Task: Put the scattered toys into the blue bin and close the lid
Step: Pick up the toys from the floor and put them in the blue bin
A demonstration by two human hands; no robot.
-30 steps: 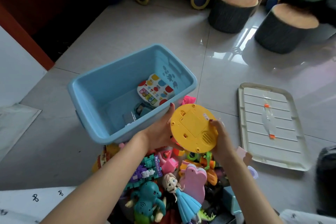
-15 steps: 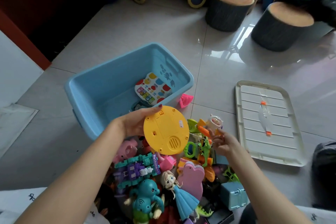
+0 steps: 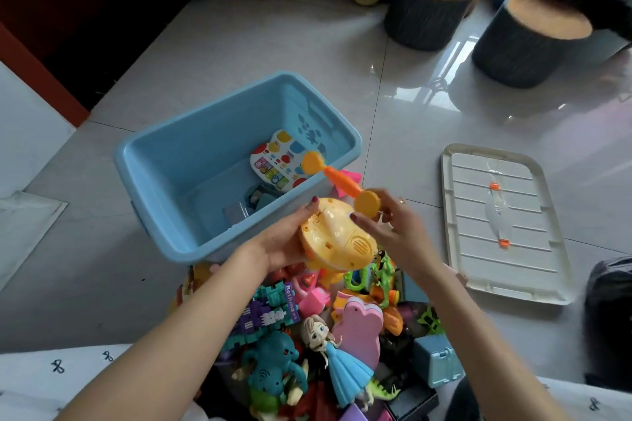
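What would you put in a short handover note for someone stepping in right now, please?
Left hand holds the round yellow toy at the blue bin's near rim. Right hand holds an orange dumbbell toy pointing over the bin.
Done: a colourful button toy and a few small pieces are in the bin.
Left: drop both held toys in, clear the toy pile on the floor, then fit the white lid lying to the right.

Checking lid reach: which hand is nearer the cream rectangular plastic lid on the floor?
Right. The right hand sits between the toy pile and the cream rectangular plastic lid; the left hand is farther away, by the bin.
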